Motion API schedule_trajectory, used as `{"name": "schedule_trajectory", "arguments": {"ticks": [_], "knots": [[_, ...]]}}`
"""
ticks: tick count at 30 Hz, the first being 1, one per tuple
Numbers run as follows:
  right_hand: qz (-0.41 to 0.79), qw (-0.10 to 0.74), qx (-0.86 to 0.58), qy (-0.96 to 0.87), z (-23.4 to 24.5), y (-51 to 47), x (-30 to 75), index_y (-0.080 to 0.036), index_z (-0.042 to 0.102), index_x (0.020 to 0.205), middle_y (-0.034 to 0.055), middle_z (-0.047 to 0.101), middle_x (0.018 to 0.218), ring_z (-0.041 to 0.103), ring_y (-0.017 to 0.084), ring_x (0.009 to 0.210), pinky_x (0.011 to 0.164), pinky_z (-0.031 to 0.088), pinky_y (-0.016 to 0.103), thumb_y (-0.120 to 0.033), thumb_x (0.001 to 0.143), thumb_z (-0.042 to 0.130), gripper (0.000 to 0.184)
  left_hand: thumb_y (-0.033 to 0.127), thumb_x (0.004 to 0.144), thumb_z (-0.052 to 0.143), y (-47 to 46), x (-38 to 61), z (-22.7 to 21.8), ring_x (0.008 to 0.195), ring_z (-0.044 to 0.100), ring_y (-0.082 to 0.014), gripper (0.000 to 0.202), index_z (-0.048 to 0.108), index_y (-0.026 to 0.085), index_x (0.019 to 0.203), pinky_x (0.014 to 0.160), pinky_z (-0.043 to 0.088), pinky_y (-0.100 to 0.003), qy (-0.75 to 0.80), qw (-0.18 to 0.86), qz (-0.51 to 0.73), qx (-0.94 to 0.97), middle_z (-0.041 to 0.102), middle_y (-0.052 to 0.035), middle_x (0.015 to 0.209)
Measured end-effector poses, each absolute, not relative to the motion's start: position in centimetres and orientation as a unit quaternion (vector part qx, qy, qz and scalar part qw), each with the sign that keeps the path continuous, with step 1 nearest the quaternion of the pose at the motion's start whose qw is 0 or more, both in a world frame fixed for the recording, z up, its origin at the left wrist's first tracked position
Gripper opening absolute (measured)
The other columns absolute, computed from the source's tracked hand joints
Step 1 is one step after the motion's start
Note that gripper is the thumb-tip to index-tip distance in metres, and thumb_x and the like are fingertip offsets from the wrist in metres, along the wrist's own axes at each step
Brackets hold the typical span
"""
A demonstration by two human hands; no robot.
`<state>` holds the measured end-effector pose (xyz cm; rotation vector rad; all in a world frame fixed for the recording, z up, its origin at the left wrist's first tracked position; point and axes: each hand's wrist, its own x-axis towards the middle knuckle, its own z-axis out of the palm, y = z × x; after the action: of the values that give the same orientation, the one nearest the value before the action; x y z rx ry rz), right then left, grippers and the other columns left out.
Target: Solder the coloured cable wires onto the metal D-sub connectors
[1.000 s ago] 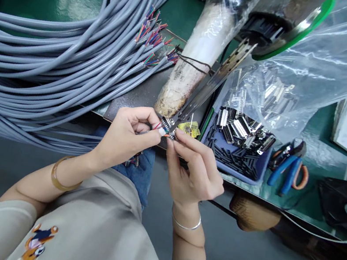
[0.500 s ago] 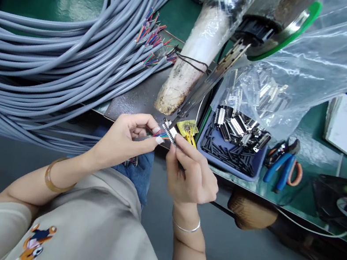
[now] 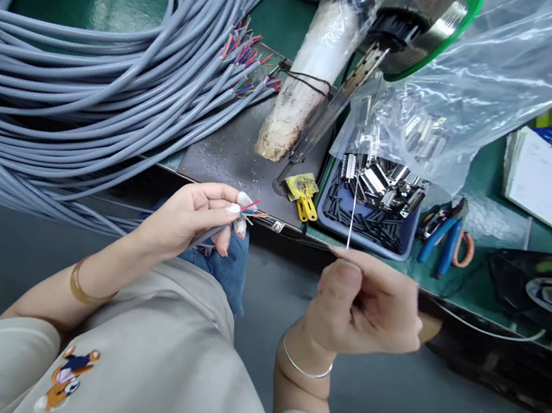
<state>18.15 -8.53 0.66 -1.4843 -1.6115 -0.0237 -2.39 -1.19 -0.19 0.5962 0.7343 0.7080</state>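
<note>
My left hand (image 3: 202,218) is closed on the end of a grey cable (image 3: 208,234). Thin red, blue, orange and white wires (image 3: 253,213) fan out past its fingertips, near the bench edge. Away to the right, my right hand (image 3: 363,304) pinches the lower end of a thin, straight solder wire (image 3: 352,213). That wire runs up past the blue bin toward the green-rimmed spool (image 3: 447,37). Between the hands and above them, a soldering iron (image 3: 315,131) slants down with its tip over the bench; neither hand touches it.
A blue bin (image 3: 401,253) holds metal connectors (image 3: 379,182) and black sleeves (image 3: 359,218). Yellow tweezers (image 3: 305,201) lie by the iron tip. Pliers (image 3: 441,239) and a paper pad (image 3: 550,183) sit at right. Grey cables (image 3: 114,92) cover the left side.
My right hand has left the connector at the iron tip and moved right, now pinching solder wire. My left hand has drawn slightly back with the cable; the connector no longer shows between the hands.
</note>
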Motion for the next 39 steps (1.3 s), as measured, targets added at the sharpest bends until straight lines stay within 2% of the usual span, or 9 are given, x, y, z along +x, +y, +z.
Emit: {"name": "schedule_trajectory", "arguments": {"ticks": [4, 7, 14, 16, 19, 24, 27, 30, 39], "knots": [[-0.013, 0.381, -0.579, -0.720, 2.0, -8.2, 16.8, -0.026, 0.073, 0.116, -0.0079, 0.063, 0.059, 0.051, 0.007, 0.044, 0.053, 0.045, 0.021, -0.025, 0.093, 0.072, 0.022, 0.034, 0.071, 0.090, -1.6, -2.5, 0.0, 0.041, 0.063, -0.0103, 0.036, 0.069, 0.013, 0.092, 0.045, 0.049, -0.020, 0.329, 0.834, 0.332, 0.294, 0.073, -0.0012, 0.064], [0.000, 0.337, -0.558, -0.758, 2.2, -7.3, 15.9, -0.021, 0.074, 0.102, -0.0077, 0.063, 0.059, 0.050, 0.005, 0.046, 0.053, 0.042, 0.020, -0.023, 0.095, 0.070, 0.008, 0.034, 0.077, 0.084, -2.2, -2.5, 0.0, 0.043, 0.063, -0.0097, 0.031, 0.070, 0.013, 0.095, 0.047, 0.050, -0.020, 0.339, 0.801, 0.346, 0.351, 0.073, -0.0012, 0.067], [0.086, 0.356, -0.559, -0.744, 1.9, -7.1, 15.8, -0.021, 0.067, 0.081, -0.0114, 0.046, 0.053, 0.038, 0.003, 0.042, 0.047, 0.032, 0.019, -0.019, 0.093, 0.068, 0.012, 0.017, 0.086, 0.074, -3.1, -1.9, -0.5, 0.070, 0.069, -0.0126, 0.003, 0.076, 0.016, 0.085, 0.068, 0.056, -0.022, 0.354, 0.491, 0.451, 0.656, 0.078, -0.0060, 0.084], [0.107, 0.372, -0.566, -0.728, 1.6, -7.2, 15.9, -0.021, 0.066, 0.078, -0.0114, 0.044, 0.053, 0.037, 0.003, 0.042, 0.045, 0.032, 0.019, -0.019, 0.092, 0.068, 0.013, 0.015, 0.089, 0.069, -3.2, -1.6, -0.7, 0.073, 0.069, -0.0132, 0.009, 0.076, 0.017, 0.084, 0.073, 0.056, -0.024, 0.333, 0.429, 0.477, 0.691, 0.079, -0.0059, 0.083], [0.108, 0.444, -0.568, -0.685, 1.1, -7.1, 16.1, -0.022, 0.068, 0.080, -0.0096, 0.048, 0.054, 0.041, 0.005, 0.042, 0.043, 0.034, 0.020, -0.023, 0.092, 0.067, 0.011, 0.018, 0.091, 0.069, -3.1, -1.3, -0.9, 0.062, 0.065, -0.0106, 0.009, 0.075, 0.016, 0.085, 0.062, 0.054, -0.020, 0.357, 0.439, 0.481, 0.670, 0.077, -0.0051, 0.080], [-0.014, 0.647, -0.516, -0.561, -0.2, -6.6, 16.5, -0.027, 0.064, 0.121, -0.0066, 0.063, 0.067, 0.051, 0.009, 0.040, 0.038, 0.037, 0.023, -0.023, 0.097, 0.057, 0.026, 0.022, 0.088, 0.073, -2.8, -1.0, -0.9, 0.047, 0.058, -0.0062, 0.008, 0.073, 0.015, 0.084, 0.047, 0.048, -0.016, 0.399, 0.525, 0.487, 0.573, 0.070, -0.0008, 0.070], [-0.031, 0.614, -0.526, -0.587, -1.0, -6.5, 16.4, -0.027, 0.061, 0.123, -0.0029, 0.077, 0.086, 0.069, 0.011, 0.054, 0.045, 0.052, 0.022, -0.013, 0.097, 0.059, 0.030, 0.021, 0.087, 0.074, -2.4, -1.0, -0.9, 0.046, 0.057, -0.0058, 0.006, 0.072, 0.015, 0.086, 0.046, 0.048, -0.015, 0.400, 0.557, 0.484, 0.543, 0.066, 0.0013, 0.068], [0.010, 0.523, -0.546, -0.654, -1.6, -6.4, 16.2, -0.023, 0.068, 0.104, 0.0011, 0.080, 0.098, 0.079, 0.016, 0.083, 0.070, 0.065, 0.027, -0.011, 0.092, 0.068, 0.017, 0.020, 0.087, 0.074, -2.1, -1.0, -0.8, 0.046, 0.056, -0.0052, 0.005, 0.071, 0.016, 0.086, 0.045, 0.047, -0.015, 0.392, 0.575, 0.477, 0.537, 0.066, 0.0017, 0.070], [-0.038, 0.479, -0.539, -0.692, -2.3, -4.9, 15.5, -0.023, 0.064, 0.092, 0.0039, 0.081, 0.103, 0.078, 0.017, 0.090, 0.081, 0.064, 0.031, -0.010, 0.089, 0.070, 0.015, 0.017, 0.088, 0.069, -1.3, -0.5, -1.6, 0.072, 0.065, -0.0131, 0.006, 0.076, 0.017, 0.087, 0.065, 0.051, -0.022, 0.402, 0.412, 0.467, 0.671, 0.076, -0.0055, 0.086]]}}
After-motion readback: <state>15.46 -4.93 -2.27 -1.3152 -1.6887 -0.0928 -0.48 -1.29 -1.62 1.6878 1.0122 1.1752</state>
